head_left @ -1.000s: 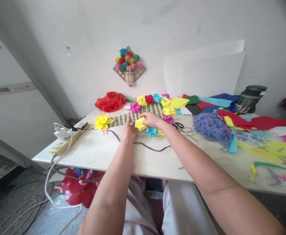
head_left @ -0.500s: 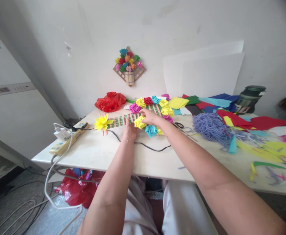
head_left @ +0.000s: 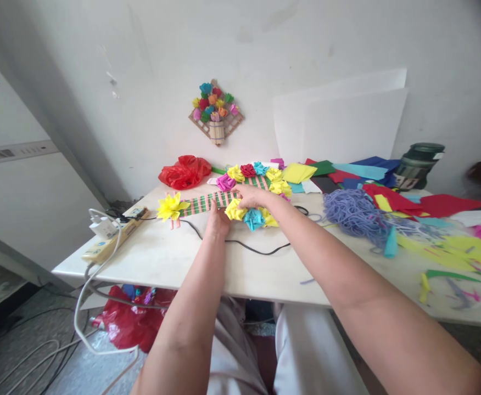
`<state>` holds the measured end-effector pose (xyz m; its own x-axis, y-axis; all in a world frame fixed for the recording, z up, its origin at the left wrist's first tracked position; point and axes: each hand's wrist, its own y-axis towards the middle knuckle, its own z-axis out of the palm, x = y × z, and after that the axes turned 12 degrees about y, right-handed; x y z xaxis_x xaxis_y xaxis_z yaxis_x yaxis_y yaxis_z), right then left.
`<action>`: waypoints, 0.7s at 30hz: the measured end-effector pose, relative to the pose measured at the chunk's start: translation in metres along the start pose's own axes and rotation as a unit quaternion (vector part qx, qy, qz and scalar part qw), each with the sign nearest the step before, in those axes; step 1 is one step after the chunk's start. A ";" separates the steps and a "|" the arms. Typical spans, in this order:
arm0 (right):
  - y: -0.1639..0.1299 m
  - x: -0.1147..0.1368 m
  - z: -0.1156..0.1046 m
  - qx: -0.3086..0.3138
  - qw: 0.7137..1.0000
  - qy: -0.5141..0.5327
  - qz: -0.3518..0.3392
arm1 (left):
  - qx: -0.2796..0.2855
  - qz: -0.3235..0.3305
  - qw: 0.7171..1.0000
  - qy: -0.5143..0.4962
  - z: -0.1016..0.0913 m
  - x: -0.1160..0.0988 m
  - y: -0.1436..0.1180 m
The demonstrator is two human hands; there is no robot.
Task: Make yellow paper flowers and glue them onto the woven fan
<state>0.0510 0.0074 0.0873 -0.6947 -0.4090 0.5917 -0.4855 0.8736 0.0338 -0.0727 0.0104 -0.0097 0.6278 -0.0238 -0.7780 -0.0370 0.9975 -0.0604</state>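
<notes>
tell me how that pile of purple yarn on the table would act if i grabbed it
The purple yarn is a loose tangle of thin strands, so it would likely sag and trail, not lift as one piece. It looks light for its bulk. Strands lie among the paper scraps and may drag some along.

My white table carries a striped woven strip ringed with paper flowers, a red plastic bag, a power strip, purple yarn, coloured paper sheets and a dark jar.
</notes>
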 end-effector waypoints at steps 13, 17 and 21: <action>0.000 -0.009 0.011 -0.053 0.998 0.016 -0.039 | 0.008 0.007 1.000 -0.025 -0.004 -0.001 0.002; 0.002 -0.016 0.015 -0.071 0.995 0.031 -0.063 | -0.006 -0.001 1.000 -0.017 -0.002 -0.002 -0.002; 0.003 -0.020 0.018 -0.086 0.992 0.048 -0.084 | -0.009 -0.003 1.000 -0.010 -0.002 -0.001 -0.001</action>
<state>0.0537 0.0134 0.0616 -0.5545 -0.5328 0.6392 -0.4868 0.8307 0.2702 -0.0748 0.0095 -0.0106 0.6435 -0.0281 -0.7650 -0.0478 0.9959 -0.0769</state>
